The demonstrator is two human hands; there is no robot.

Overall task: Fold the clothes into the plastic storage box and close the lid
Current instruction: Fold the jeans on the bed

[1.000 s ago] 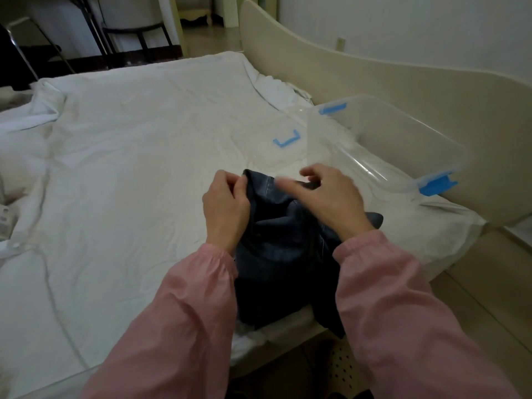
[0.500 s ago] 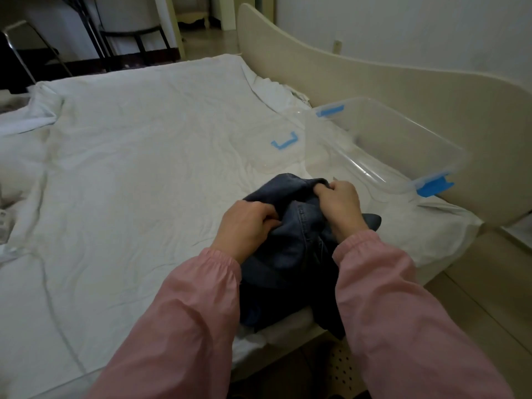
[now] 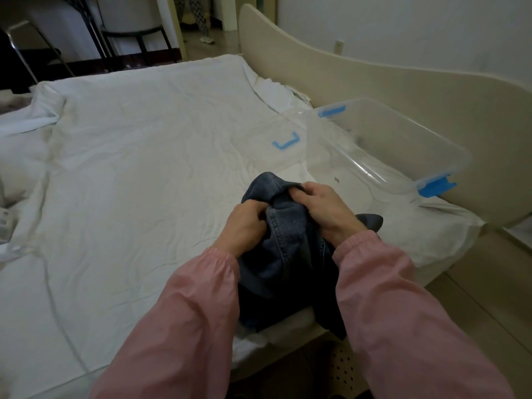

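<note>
Home bedroom: bed (image 3: 144, 168) under white sheet, cream headboard (image 3: 403, 87), wall socket (image 3: 340, 47).

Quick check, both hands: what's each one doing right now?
Left hand: closed, gripping the bunched denim garment.
Right hand: closed, gripping the same denim garment near its top edge.

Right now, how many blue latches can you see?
3: the far latch on the storage box, the near latch on its closer end, and a third latch flat on the bed sheet left of the box. Others may be hidden.
</note>
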